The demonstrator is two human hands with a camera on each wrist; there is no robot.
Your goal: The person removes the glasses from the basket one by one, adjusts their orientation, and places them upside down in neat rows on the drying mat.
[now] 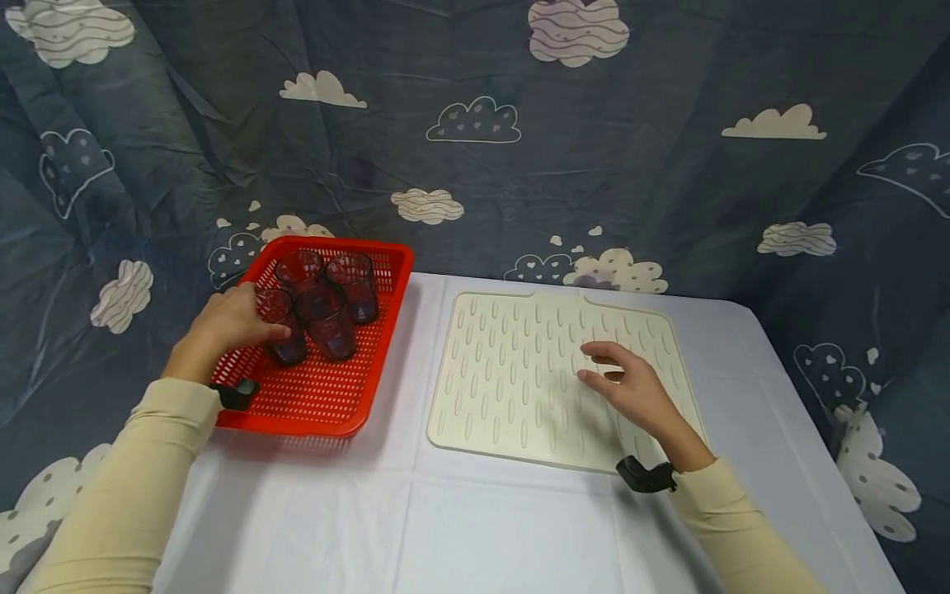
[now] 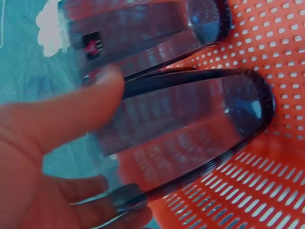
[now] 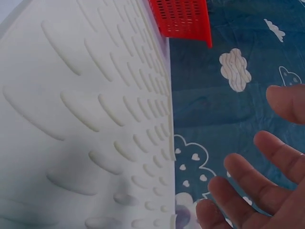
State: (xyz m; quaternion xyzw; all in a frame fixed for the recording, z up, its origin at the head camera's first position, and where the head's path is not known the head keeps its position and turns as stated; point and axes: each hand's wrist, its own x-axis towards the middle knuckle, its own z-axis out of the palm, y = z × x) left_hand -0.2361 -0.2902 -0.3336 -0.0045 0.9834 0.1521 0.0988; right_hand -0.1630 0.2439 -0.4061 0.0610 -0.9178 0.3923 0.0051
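Several clear glasses (image 1: 355, 285) stand grouped in a red perforated basket (image 1: 349, 412). My left hand (image 1: 236, 320) grips the leftmost glass (image 1: 288, 342) near its rim. In the left wrist view, the thumb of the left hand (image 2: 71, 143) lies on one side of that glass (image 2: 176, 138) and the fingers on the other, with another glass (image 2: 143, 33) alongside. Over the right part of the pale ribbed mat (image 1: 512, 371) my right hand (image 1: 634, 392) hovers, empty, fingers loosely bent and spread from the thumb. The right wrist view shows the right hand's fingers (image 3: 252, 186) beside the mat (image 3: 62, 119).
A white cloth (image 1: 475, 528) covers the table, with the basket at the left and the mat to its right. Behind the table hangs a dark blue curtain (image 1: 631, 190) with cloud patterns, which also runs down both sides. Each wrist wears a small black device (image 1: 644, 476).
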